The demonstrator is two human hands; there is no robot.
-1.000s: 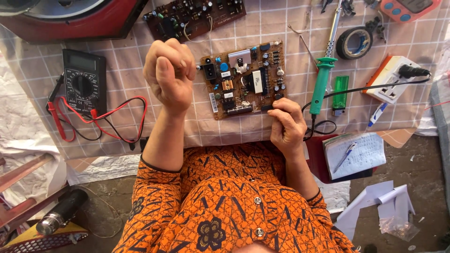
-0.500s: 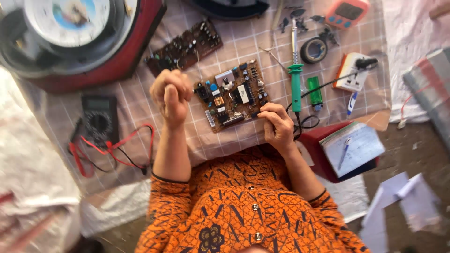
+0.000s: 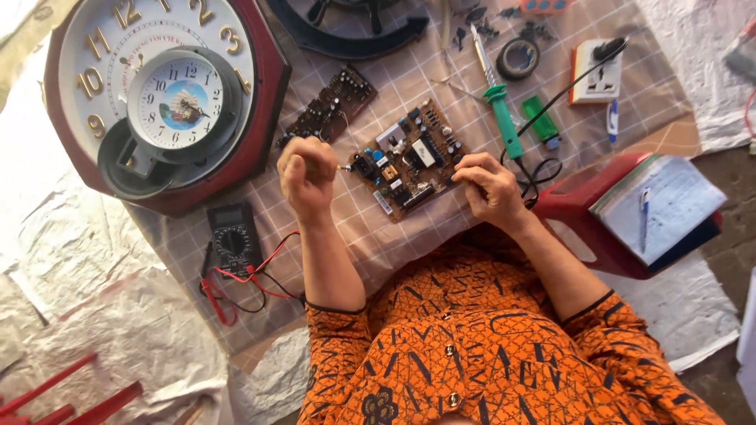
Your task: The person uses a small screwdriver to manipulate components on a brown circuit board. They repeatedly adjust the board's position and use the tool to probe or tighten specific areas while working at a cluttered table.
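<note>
A brown circuit board point(image 3: 409, 161) crowded with components lies tilted on the checked cloth point(image 3: 370, 236) in front of me. My left hand point(image 3: 307, 169) is closed in a fist just left of the board, pinching a small thin object whose tip points at the board's left corner. My right hand point(image 3: 488, 185) grips the board's right lower edge with curled fingers. My orange patterned sleeves fill the bottom of the view.
A second dark board point(image 3: 327, 106) lies beyond my left hand. A green-handled soldering iron point(image 3: 504, 118), green lighter point(image 3: 541, 122), tape roll point(image 3: 518, 57) and socket point(image 3: 596, 72) sit at right. A large clock point(image 3: 165, 94), multimeter point(image 3: 234, 240), and red stool with notebook point(image 3: 654, 208) surround them.
The view has swung up and left, bringing the large clock into sight. My left fist has come down beside the board's left corner; my right hand stays on the board's edge.
</note>
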